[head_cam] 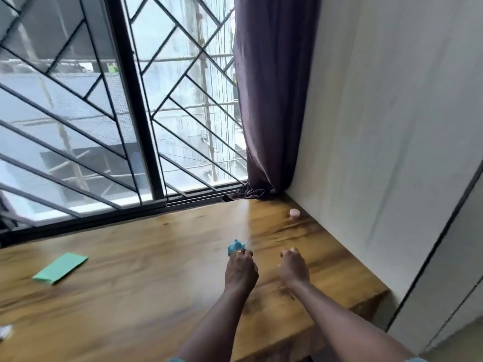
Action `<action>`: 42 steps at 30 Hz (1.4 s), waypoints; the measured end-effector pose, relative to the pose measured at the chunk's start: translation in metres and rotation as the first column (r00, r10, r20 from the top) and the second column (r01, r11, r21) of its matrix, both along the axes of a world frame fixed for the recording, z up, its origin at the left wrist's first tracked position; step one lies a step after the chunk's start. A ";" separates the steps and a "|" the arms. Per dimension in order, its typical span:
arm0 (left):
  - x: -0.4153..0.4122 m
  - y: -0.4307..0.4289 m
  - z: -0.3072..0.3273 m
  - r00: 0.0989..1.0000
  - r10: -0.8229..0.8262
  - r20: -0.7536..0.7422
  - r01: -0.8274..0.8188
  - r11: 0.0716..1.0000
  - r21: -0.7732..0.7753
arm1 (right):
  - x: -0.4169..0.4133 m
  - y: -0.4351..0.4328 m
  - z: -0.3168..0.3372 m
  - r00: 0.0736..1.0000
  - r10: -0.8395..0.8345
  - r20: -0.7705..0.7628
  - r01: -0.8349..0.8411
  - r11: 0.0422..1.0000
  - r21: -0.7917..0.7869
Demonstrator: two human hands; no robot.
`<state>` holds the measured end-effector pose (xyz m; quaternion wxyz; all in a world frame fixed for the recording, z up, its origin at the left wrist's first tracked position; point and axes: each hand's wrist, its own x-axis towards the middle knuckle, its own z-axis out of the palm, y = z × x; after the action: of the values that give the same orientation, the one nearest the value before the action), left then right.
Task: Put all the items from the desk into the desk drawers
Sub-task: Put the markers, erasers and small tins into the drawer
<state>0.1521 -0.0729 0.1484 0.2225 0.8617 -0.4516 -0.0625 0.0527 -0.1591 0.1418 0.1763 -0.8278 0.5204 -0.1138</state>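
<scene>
My left hand [241, 270] grips a small blue object [235, 247] just above the wooden desk [136, 283]; most of the object is hidden by my curled fingers. Beside it, to the right, my right hand [292, 267] hovers over the desk with its fingers curled and nothing visible in it. A green flat packet [60, 268] lies on the desk at the left. A small pink round item [294, 212] sits at the far right corner near the wall. No drawer is in view.
A barred window [109, 113] runs along the desk's far edge. A purple curtain [271, 100] hangs at the far right corner. A pale wall [379, 126] bounds the desk's right side. A white scrap [5, 331] shows at the left edge.
</scene>
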 end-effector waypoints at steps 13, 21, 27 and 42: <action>0.031 -0.138 -0.017 0.987 -0.157 -0.018 0.157 0.987 0.041 | 0.040 -0.166 -0.014 0.996 -0.075 0.057 0.068 0.991 0.112; 0.057 -0.199 -0.014 0.995 -0.078 -0.064 0.079 0.997 0.021 | 0.078 -0.253 -0.004 0.986 0.066 -0.154 -0.045 0.990 0.136; 0.069 -0.210 -0.017 0.997 0.008 -0.075 -0.005 0.999 0.040 | 0.087 -0.269 -0.022 0.974 0.120 -0.193 -0.087 0.981 0.172; 0.093 -0.080 0.011 0.932 0.363 -0.012 -0.363 0.926 -0.108 | 0.165 -0.102 0.014 0.848 0.527 -0.055 -0.529 0.836 -0.143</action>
<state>0.2451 -0.1534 0.1599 0.2750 0.9172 -0.2881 0.0079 0.2181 -0.2611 0.1558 0.1333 -0.9508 0.2630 -0.0949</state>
